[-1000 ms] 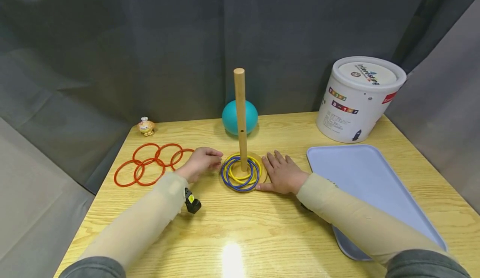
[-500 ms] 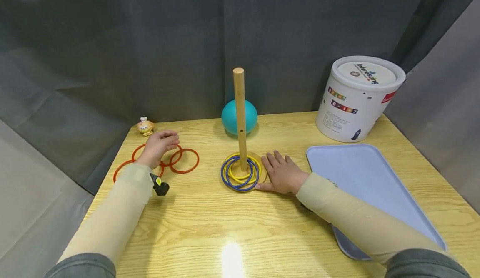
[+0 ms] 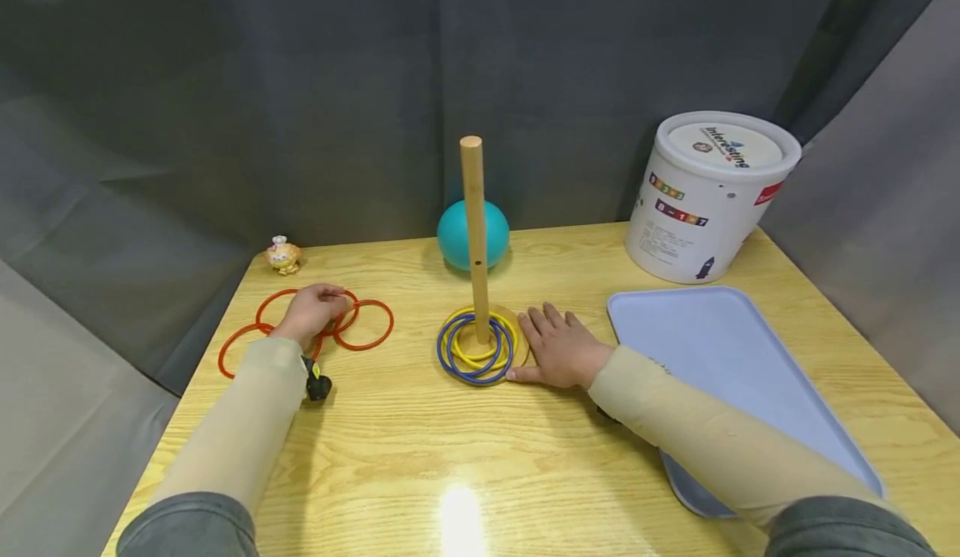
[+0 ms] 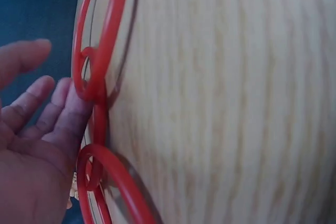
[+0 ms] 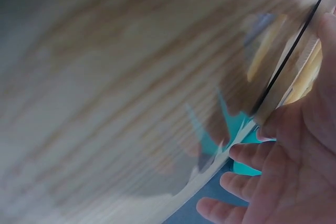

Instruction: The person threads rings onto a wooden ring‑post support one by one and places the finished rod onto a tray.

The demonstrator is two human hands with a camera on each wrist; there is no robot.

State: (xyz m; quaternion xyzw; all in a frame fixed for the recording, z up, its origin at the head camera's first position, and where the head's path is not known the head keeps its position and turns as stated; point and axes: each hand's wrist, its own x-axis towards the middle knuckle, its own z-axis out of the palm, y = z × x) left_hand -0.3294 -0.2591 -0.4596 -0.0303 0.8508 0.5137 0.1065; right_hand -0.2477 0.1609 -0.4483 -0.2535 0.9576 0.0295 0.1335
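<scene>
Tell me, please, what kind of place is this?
Probably a staged recording booth, not a home: a wooden table enclosed by grey curtains, set with a ring-toss peg, red rings and a blue tray.

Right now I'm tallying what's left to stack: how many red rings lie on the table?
4, perhaps more hidden: all left of the peg, overlapping; the left hand covers the middle of the red rings.
</scene>
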